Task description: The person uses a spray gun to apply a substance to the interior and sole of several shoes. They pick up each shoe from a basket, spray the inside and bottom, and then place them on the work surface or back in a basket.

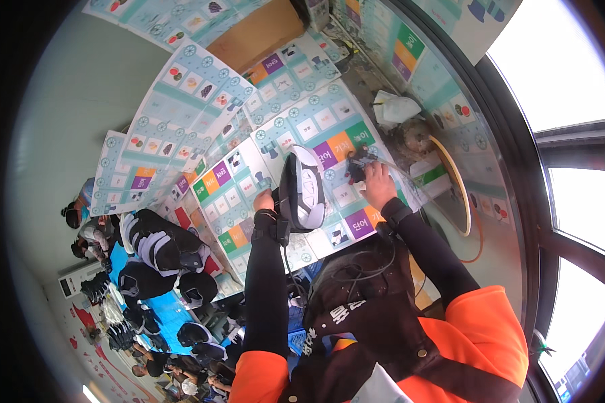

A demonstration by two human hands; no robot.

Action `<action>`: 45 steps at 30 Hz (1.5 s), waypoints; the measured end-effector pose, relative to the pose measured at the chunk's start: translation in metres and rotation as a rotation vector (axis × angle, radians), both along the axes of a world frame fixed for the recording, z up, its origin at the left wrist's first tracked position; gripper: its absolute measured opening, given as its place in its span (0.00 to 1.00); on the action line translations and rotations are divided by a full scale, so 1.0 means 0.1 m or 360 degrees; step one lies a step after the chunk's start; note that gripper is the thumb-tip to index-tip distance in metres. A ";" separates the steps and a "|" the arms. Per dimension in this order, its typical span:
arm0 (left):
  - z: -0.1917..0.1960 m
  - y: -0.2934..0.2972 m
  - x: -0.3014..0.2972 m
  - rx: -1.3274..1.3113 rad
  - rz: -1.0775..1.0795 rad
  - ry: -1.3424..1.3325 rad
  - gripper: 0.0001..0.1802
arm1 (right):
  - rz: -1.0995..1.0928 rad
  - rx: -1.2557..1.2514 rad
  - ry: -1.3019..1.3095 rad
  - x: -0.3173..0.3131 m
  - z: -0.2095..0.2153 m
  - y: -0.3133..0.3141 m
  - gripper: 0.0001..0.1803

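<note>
I am holding a black and white shoe upper [302,190] up off the bench with my left hand [264,201], fingers closed around its near edge so the piece is standing almost on end over the printed sheets [329,127] that are covering the work surface. My right hand [376,185] is wrapped around a small dark tool [357,166] with a thin hose or wire running off it toward the right; I cannot tell exactly how tight that grip is, but the fingers are curled fully round it. The tool is sitting just beside the shoe upper, not quite touching it as far as I can see. My worry is the hold on the left: I am pinching only one edge, so the piece could swing or slip if the tool is pressing on it. The hose could also be snagging on the crumpled white rag [394,107] or the round rim [458,188] at the right, tugging my aim off. Loose paper underfoot of the work could be sliding too. A pile of black and white shoe pieces [158,245] is lying well apart to my left.
</note>
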State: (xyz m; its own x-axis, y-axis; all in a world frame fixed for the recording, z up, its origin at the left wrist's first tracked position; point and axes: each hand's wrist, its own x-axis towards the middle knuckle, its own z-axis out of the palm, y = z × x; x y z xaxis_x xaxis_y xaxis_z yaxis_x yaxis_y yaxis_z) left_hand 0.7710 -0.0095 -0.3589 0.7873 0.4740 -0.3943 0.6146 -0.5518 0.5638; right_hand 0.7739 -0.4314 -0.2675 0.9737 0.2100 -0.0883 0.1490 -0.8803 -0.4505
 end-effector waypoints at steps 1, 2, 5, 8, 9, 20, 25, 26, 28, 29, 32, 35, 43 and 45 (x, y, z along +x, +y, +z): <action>-0.02 0.03 -0.01 0.0006 -0.0003 0.0007 0.21 | -0.0018 -0.0020 -0.0010 0.04 -0.01 0.01 0.33; -0.02 0.06 -0.05 -0.0064 0.0051 -0.0021 0.21 | 0.0035 -0.0134 0.0052 0.06 -0.01 0.07 0.35; -0.14 -0.19 0.18 -0.0106 -0.0198 -0.0066 0.23 | -0.0046 -0.0381 -0.0224 0.11 -0.65 -0.16 0.33; -0.08 -0.27 0.10 -0.0366 0.0121 -0.0188 0.23 | -0.0008 -0.0284 -0.0232 0.15 -0.58 -0.17 0.26; -0.06 -0.17 0.04 -0.0481 0.0262 -0.0147 0.23 | 0.0026 -0.0261 -0.0234 0.16 -0.37 -0.10 0.26; -0.10 -0.03 0.08 -0.0504 0.0340 0.0026 0.22 | 0.0412 0.0760 0.0644 0.08 0.60 0.24 0.12; 0.02 -0.21 0.09 -0.0390 0.0174 -0.0062 0.21 | 0.0266 0.0677 0.0553 0.09 0.66 0.16 0.12; 0.04 -0.22 0.11 -0.0412 0.0206 -0.0047 0.21 | 0.0435 0.0698 0.0557 0.06 0.48 0.13 0.12; 0.05 -0.19 0.06 -0.0424 0.0269 -0.0039 0.20 | 0.0461 0.0740 0.0572 0.02 0.58 0.17 0.12; 0.05 -0.19 0.05 -0.0519 0.0391 -0.0053 0.20 | 0.0473 0.0782 0.0585 0.01 0.63 0.19 0.12; 0.09 -0.29 0.07 -0.0700 0.0567 -0.0085 0.20 | 0.0209 0.0761 0.0498 0.04 0.67 0.20 0.12; 0.12 -0.29 0.06 -0.0495 0.0328 -0.0120 0.20 | 0.0132 0.0748 0.0467 0.03 0.63 0.17 0.10; 0.19 -0.41 -0.02 -0.0683 0.0641 -0.0239 0.20 | 0.0154 0.0789 0.0464 -0.06 0.71 0.28 0.11; 0.27 -0.45 -0.01 -0.0659 0.0644 -0.0239 0.20 | 0.0359 0.0779 0.0488 -0.06 0.74 0.28 0.11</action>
